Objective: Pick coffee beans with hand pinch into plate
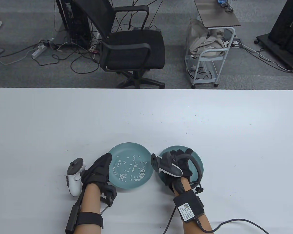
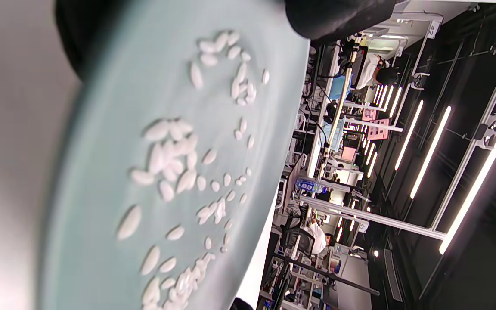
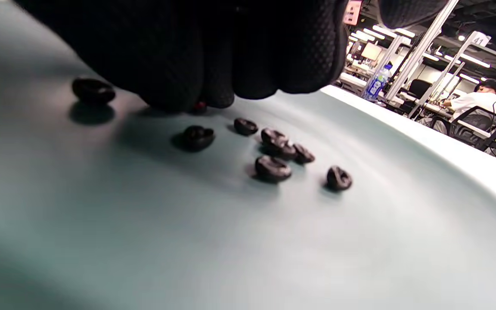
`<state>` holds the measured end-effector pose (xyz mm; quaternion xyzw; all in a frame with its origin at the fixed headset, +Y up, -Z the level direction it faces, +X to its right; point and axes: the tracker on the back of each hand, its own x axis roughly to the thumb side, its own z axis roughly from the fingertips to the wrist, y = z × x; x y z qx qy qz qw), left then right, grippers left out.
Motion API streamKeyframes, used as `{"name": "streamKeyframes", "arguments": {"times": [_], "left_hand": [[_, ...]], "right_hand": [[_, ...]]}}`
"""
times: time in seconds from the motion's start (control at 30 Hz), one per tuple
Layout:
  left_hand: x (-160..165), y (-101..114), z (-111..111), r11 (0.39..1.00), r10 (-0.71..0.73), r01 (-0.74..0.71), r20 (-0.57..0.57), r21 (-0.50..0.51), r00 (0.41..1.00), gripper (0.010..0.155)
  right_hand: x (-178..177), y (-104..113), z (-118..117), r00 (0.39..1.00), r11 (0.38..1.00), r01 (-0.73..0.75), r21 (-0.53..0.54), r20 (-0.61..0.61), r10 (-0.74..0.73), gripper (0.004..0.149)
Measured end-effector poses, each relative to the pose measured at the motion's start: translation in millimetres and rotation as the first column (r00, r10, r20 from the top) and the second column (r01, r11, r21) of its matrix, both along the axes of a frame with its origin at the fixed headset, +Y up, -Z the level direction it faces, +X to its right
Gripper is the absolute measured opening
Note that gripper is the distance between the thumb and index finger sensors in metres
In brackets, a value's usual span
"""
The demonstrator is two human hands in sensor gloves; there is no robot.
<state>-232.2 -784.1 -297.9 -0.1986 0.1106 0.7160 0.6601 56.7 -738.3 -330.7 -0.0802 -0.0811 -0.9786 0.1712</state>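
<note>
White table [image 1: 146,117], office chair [image 1: 133,46] behind. Label on right wrist box unreadable. Left plate [image 1: 130,146] holds white grains [image 1: 131,169]; left hand [image 1: 99,170] rests at rim, grip unclear. Right plate [image 1: 200,159] holds coffee beans [image 3: 274,165]; right hand [image 1: 177,165] fingertips [image 3: 213,86] bunched together, touching plate among beans, bean between them unconfirmed.

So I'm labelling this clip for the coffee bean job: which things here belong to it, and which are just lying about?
Part of the job:
- coffee beans in the right plate
- right hand, fingers down among the beans
- left plate with white grains
- left hand at its rim

Just lying about:
- office chair
- white cart
- floor cables
</note>
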Motion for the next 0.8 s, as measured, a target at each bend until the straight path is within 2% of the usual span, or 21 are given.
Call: {"name": "streamKeyframes", "arguments": {"times": [0.1,0.2,0.37,0.47,0.57,0.8], "left_hand": [[-0.8,-1.5,0.4,1.0,-0.004,0.004,-0.012,-0.009,1.0,0.055],[-0.5,-1.9,0.4,1.0,-0.002,0.002,-0.014,-0.009,1.0,0.055],[0.9,-1.2,-0.6,0.999,-0.042,0.042,-0.006,-0.005,0.999,0.056],[0.1,-1.3,-0.5,0.999,-0.054,0.054,-0.014,-0.008,0.998,0.056],[0.5,-3.4,-0.9,0.999,-0.049,0.048,-0.007,-0.016,0.999,0.057],[0.7,-4.9,-1.4,0.997,-0.073,0.073,0.009,-0.029,0.997,0.058]], "right_hand": [[1.9,5.7,-0.4,1.0,1.0,0.013,-0.024,0.028,-0.012,0.035],[12.8,16.0,1.5,0.991,0.993,0.091,-0.078,0.106,-0.082,0.038],[40.2,30.9,1.7,0.951,0.966,0.257,-0.03,0.183,-0.247,0.041],[56.8,30.7,1.9,0.902,0.926,0.377,0.029,0.214,-0.374,0.042],[67.3,26.6,1.1,0.881,0.912,0.411,0.009,0.253,-0.399,0.041],[70.9,28.9,0.2,0.871,0.902,0.431,0.022,0.25,-0.423,0.042]]}}
